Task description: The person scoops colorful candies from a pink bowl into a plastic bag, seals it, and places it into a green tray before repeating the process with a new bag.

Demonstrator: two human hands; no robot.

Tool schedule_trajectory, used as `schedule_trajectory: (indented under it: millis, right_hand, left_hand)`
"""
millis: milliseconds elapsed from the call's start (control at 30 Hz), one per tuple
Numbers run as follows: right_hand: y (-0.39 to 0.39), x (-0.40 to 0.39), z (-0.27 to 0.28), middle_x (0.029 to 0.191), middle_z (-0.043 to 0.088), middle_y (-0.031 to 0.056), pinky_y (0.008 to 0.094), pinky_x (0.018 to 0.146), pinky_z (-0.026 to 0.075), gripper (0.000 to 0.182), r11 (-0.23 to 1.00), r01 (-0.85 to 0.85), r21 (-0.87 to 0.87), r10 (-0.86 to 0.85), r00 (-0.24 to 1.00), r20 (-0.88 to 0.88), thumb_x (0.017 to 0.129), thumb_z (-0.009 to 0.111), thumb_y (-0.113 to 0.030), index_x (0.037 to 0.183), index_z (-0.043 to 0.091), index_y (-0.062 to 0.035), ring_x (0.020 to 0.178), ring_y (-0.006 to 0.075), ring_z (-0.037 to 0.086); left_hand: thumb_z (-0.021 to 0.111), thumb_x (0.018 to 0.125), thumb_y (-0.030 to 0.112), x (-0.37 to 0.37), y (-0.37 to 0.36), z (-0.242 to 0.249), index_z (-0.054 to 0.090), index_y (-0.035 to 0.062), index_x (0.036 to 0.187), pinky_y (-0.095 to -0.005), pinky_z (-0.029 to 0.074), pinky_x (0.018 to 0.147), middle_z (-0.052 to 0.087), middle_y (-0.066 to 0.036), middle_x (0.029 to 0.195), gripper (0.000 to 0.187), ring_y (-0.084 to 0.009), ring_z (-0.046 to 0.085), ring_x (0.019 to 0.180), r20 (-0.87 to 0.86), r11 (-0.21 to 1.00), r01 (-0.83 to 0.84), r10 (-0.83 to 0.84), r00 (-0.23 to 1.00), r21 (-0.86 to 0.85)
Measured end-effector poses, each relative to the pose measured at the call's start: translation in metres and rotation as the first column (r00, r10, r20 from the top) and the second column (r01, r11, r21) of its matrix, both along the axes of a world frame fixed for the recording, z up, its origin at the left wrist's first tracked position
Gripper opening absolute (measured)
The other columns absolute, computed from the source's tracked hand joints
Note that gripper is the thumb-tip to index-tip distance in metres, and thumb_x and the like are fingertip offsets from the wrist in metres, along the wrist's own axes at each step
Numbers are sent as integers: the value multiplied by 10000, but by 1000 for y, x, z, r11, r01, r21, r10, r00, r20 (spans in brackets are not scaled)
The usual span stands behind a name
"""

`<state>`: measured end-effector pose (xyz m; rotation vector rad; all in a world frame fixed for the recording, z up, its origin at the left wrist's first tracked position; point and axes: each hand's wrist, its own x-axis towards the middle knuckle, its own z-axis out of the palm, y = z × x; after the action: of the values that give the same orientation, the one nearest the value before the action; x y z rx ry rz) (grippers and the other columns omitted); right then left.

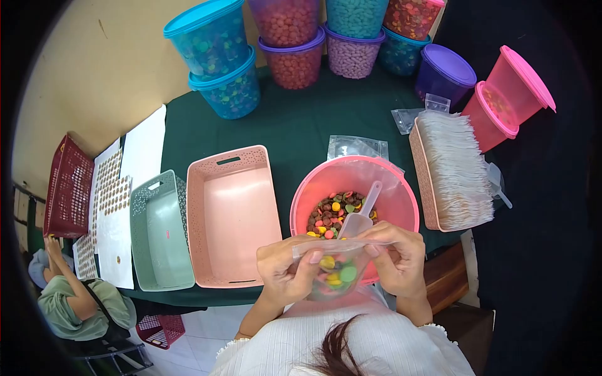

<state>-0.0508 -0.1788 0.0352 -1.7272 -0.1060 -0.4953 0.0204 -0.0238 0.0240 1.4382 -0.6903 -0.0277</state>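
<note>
Between my two hands is a clear plastic pouch [333,283] with green, yellow and brown candies in it. My left hand [287,269] pinches the left end of its top edge, and my right hand [396,258] pinches the right end. Just beyond the pouch stands a pink bucket [407,194], partly hidden by my hands. Inside lie loose candies [326,213] in brown, yellow, green and pink. A translucent scoop [364,213] rests on them, its handle leaning up and to the right.
Left of the bucket are a pink basket [232,207] and a green basket [163,232]. A basket packed with pouches [454,169] stands right. Lidded tubs [295,62] line the back. Flat pouches [357,147] lie behind the bucket. Another person [81,294] sits far left by a maroon basket [69,188].
</note>
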Motion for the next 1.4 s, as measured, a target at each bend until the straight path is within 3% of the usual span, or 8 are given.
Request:
schedule_trajectory:
  millis: [67,133,333,667,833,967,1133,1400]
  right_hand:
    - [3,2,-1,790,622,114,293,687,452,93,998,62,-12,-61,998,30,760,540,-17,832,585,21,713,204,597]
    - [3,3,-1,780,619,111,294,673,458,79,992,106,-64,-100,991,87,738,559,-14,808,588,11,701,207,596]
    - [0,0,10,788,621,92,332,703,457,113,960,66,-271,-13,981,192,692,589,0,804,599,-4,702,210,593]
    - [5,6,1,845,595,61,302,719,402,186,998,62,-33,-58,991,124,618,671,-32,797,624,-61,768,185,548]
    - [4,7,-1,872,586,39,319,743,395,197,966,131,-224,-81,972,220,604,682,-38,789,637,-90,804,196,505]
    - [8,10,-3,899,585,39,333,768,392,226,961,109,-255,-41,965,261,615,672,-40,835,626,-68,822,209,507]
    - [9,10,1,997,574,87,363,829,379,337,990,-46,-133,56,996,73,672,634,-71,992,564,12,921,258,508]
    - [14,19,0,1006,581,90,348,802,397,300,966,-33,-256,69,989,133,692,586,-38,993,588,-33,938,260,516]
  left_hand:
    - [540,799,109,0,1,1,612,-55,801,-215,456,464,623,-123,688,179,-132,590,539,41,1000,0,1,999,-23]
    - [562,776,88,-1,3,7,609,-57,827,-232,475,530,625,-130,696,161,-147,599,579,-141,997,79,-81,987,-19]
    - [613,707,14,1,-3,-4,595,-27,805,-283,481,677,619,-146,747,108,-193,612,716,-25,973,144,-151,988,-178]
    - [596,691,-34,4,0,-4,599,-19,804,-272,488,656,615,-154,785,114,-202,613,732,21,976,184,-183,983,-118]
    - [643,640,-47,7,-2,-5,612,-23,830,-264,489,646,614,-160,797,194,-203,613,714,-9,954,271,-274,962,-129]
    - [666,614,-52,12,0,-14,625,-17,803,-258,487,644,613,-156,792,196,-200,611,722,13,950,277,-278,961,-145]
    - [654,617,-65,9,-4,-14,636,4,787,-257,475,620,619,-116,767,185,-175,593,700,-27,965,225,-230,973,-134]
    - [666,628,-29,13,1,-17,629,6,787,-280,453,628,611,-113,767,167,-190,578,678,103,973,170,-156,982,-155]
